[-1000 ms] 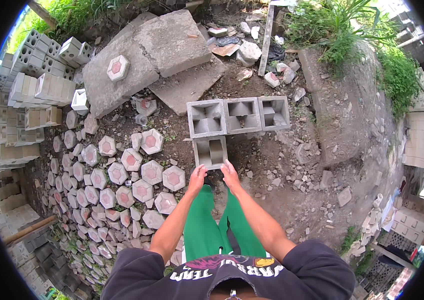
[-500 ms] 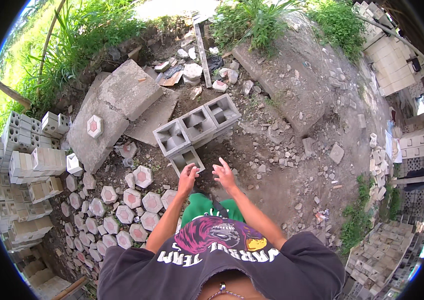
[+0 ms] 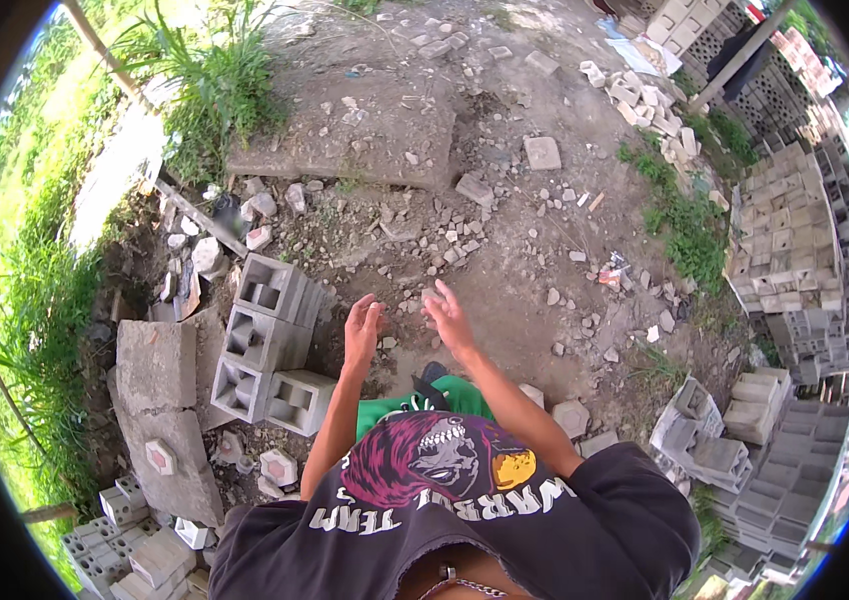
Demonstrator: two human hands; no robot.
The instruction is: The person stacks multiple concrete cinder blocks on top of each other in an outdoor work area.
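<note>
My left hand (image 3: 363, 328) hangs in the air with nothing in it, its fingers loosely stretched. Level with it and a short gap to the right, my right hand (image 3: 448, 318) is empty too, thumb and fingers apart. To the left of my left hand stand grey hollow concrete blocks in a row: a far block (image 3: 273, 287), a middle block (image 3: 263, 340) and a near block (image 3: 238, 388). One more hollow block (image 3: 301, 402) sits lower beside the near end of that row, close to my left forearm. Neither hand touches a block.
Broken concrete slabs (image 3: 153, 370) lie beyond the blocks on the left, with a hexagonal paver (image 3: 160, 457) on them. Rubble (image 3: 455, 240) litters the dirt ahead. Stacked blocks (image 3: 790, 240) stand at the right, and more blocks (image 3: 710, 440) at the near right.
My view has swung to the right, so the block row now lies to my left instead of straight ahead. Both hands stay raised and empty.
</note>
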